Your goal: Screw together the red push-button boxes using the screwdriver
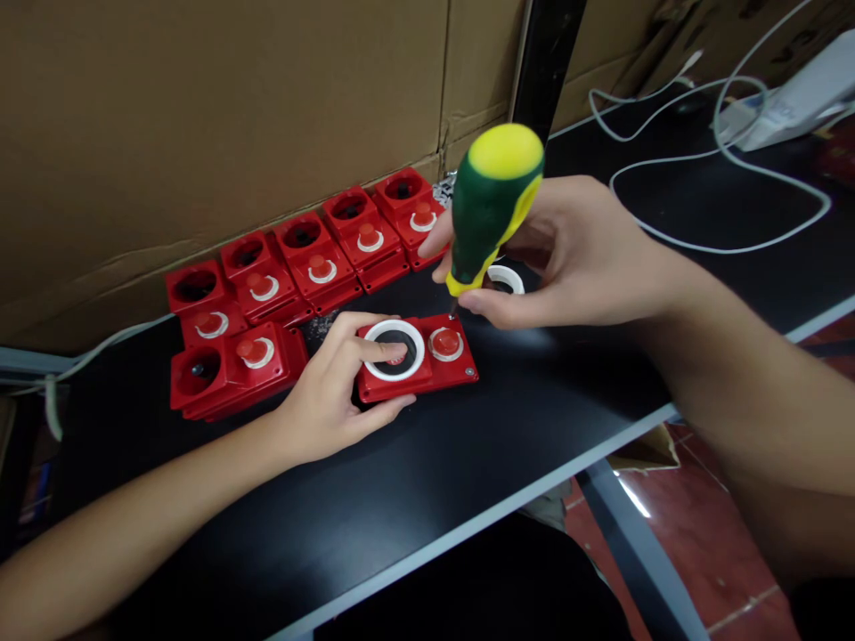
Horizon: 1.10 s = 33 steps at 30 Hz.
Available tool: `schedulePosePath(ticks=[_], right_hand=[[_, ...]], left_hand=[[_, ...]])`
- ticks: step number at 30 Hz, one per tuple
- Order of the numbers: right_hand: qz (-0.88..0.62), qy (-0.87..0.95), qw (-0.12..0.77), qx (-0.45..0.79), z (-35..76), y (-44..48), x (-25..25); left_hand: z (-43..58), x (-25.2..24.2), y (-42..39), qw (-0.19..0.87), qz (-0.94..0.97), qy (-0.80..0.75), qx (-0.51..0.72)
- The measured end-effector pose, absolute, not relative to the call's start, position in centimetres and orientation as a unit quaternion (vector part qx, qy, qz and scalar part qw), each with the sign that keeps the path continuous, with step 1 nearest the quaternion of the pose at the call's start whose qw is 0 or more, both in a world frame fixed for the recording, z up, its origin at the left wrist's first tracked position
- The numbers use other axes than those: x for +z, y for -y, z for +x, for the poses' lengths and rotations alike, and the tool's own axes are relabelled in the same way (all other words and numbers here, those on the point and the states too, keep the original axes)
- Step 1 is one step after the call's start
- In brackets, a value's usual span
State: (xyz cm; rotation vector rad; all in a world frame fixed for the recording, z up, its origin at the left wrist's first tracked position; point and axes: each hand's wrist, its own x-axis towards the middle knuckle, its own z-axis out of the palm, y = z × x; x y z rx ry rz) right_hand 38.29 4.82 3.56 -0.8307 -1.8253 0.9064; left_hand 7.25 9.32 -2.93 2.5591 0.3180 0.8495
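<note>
A red rectangular housing (434, 375) with a white ring and a round red button lies on the black table. My left hand (340, 383) grips its left end, one finger resting inside the white ring (419, 349) and the thumb along the near side. In my right hand (567, 258) is a green and yellow screwdriver (486, 205), held nearly upright. Its tip meets a screw (451, 317) at the housing's far right corner. Another screw (470, 371) sits in the near right corner. Behind my right hand, a second white ring (511, 279) is partly hidden.
Several similar red housings (313, 258) stand in a row along the cardboard (267, 116), with one more (233, 378) at the left. Small silvery parts (444, 190) lie at the row's right end. A white cable (728, 245) loops across the right side of the table.
</note>
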Motion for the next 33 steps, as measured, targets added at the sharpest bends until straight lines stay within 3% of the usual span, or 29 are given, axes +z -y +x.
schedulePosePath(ticks=[12,33], right_hand=[[-0.357,0.781,0.431,0.278,38.7,-6.1,3.1],[-0.369,0.721,0.455,0.371,38.7,-5.2,3.6]], left_hand=[[7.2,-3.0,-9.3,0.216,0.921,-0.114,0.304],[7.2,-3.1,-9.2,0.217,0.919,-0.108,0.311]])
